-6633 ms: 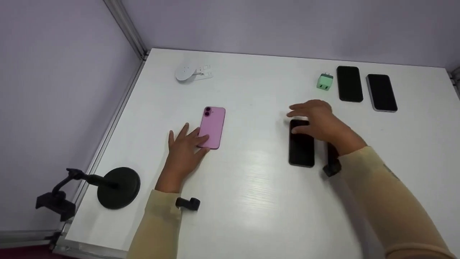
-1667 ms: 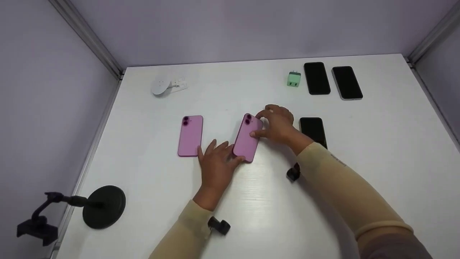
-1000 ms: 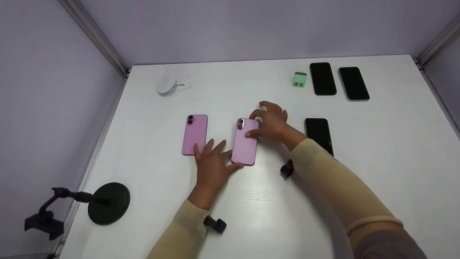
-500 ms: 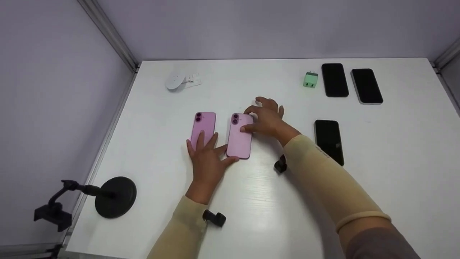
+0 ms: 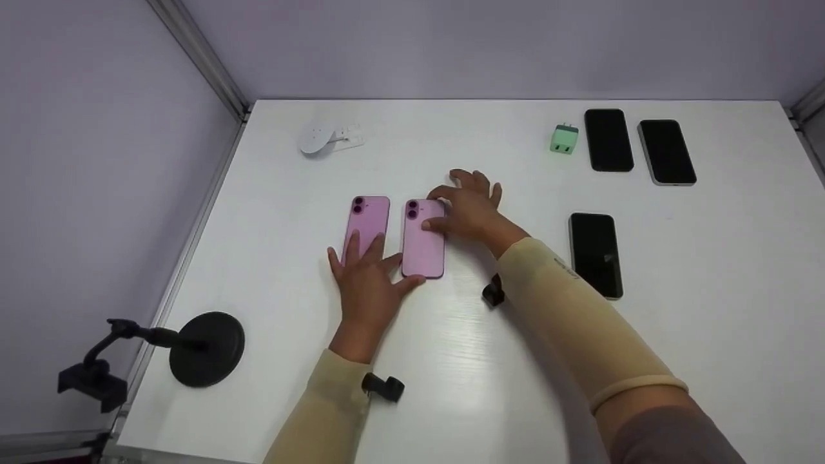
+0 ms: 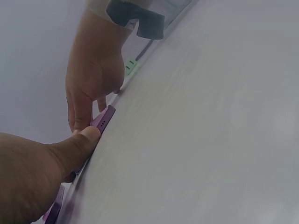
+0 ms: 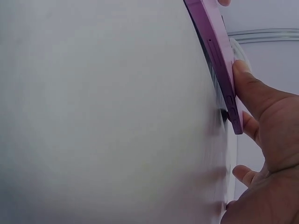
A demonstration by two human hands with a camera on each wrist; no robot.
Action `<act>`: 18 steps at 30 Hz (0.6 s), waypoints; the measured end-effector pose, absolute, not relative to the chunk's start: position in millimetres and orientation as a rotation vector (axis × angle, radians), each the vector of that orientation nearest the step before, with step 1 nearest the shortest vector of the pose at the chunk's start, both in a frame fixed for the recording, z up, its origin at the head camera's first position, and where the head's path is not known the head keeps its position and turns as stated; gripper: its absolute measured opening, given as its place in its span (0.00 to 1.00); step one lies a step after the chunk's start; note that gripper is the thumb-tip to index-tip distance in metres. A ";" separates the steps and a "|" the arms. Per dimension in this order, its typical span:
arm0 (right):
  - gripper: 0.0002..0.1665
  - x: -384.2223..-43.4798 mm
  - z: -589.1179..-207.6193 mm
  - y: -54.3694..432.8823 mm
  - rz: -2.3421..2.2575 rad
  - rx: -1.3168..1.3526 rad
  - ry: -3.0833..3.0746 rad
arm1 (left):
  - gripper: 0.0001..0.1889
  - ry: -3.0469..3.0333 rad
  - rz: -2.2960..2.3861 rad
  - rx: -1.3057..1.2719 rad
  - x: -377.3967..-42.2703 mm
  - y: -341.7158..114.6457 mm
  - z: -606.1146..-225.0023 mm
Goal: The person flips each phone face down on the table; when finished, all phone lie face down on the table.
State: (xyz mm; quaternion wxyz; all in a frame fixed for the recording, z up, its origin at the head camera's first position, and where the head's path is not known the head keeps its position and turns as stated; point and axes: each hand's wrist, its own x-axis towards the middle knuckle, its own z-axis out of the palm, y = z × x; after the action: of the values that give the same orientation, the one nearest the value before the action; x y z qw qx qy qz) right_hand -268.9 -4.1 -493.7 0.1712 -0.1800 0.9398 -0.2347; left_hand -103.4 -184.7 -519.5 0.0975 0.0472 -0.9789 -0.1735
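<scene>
Downward head view, low close wrist views

Diffuse light; pale glare on the table before me; my right sleeve casts a soft shadow; wrist views hazy.

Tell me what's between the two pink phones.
In the head view, bare white table lies between the left pink phone and the right pink phone at the top; lower, a finger of the left hand reaches into the gap.
</scene>
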 end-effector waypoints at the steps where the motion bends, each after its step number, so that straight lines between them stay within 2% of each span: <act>1: 0.33 -268.0 -494.4 -5.2 -0.660 -0.513 2.672 | 0.29 -2.895 -0.519 0.141 -103.1 -184.9 -519.7; 6: 0.31 -265.1 -493.4 -8.6 -0.654 -0.511 2.692 | 0.31 -2.881 -0.540 0.139 -102.6 -184.7 -517.6; 12: 0.31 -263.7 -492.3 -8.9 -0.660 -0.500 2.703 | 0.26 -2.899 -0.563 0.086 -102.0 -182.6 -515.5; 18: 0.39 -256.4 -495.0 4.7 -0.704 -0.564 2.716 | 0.25 -2.943 -0.543 0.087 -101.9 -184.2 -513.6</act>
State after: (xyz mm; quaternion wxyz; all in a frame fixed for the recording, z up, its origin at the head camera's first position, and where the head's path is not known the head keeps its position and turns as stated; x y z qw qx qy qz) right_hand -256.4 4.7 -495.0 0.1394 -0.1950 0.9398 -0.2435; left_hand -101.9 -184.2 -513.6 0.0739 0.0290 -0.9803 -0.1808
